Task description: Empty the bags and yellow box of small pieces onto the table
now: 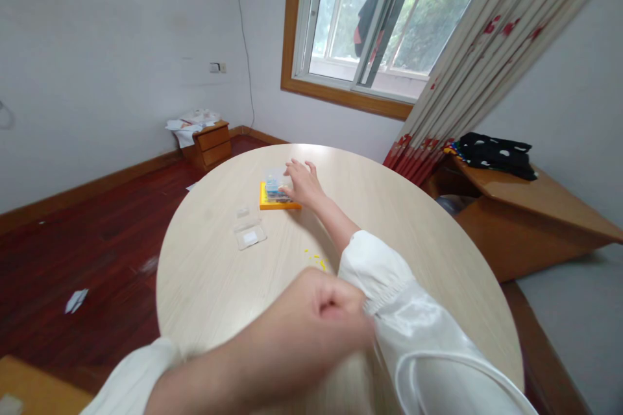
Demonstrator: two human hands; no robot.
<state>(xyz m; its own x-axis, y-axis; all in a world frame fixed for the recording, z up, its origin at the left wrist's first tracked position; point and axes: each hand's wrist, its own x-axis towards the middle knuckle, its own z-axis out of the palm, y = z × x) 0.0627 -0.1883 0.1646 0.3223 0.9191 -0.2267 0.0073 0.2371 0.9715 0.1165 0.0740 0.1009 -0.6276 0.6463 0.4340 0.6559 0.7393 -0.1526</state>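
Note:
My right hand [302, 183] reaches across the table with its fingers spread, over the right side of a clear plastic box [274, 183]. Its thumb is at the box, but whether it touches I cannot tell. Under the box lies a yellow flat box [265, 205]. Close to the camera, my left hand [335, 311] is closed in a fist and slightly blurred, in front of my right sleeve. Its fingertips are turned away, so anything in them is hidden. Several small yellow pieces [316, 257] lie on the table just beyond the left hand.
On the round table [204, 285] lie an open clear case [250, 237] with a white patch and a small clear piece [242, 213]. A small cabinet [214, 142] stands behind at the left. Right of the table is a wooden desk [516, 233] with dark cloth on top.

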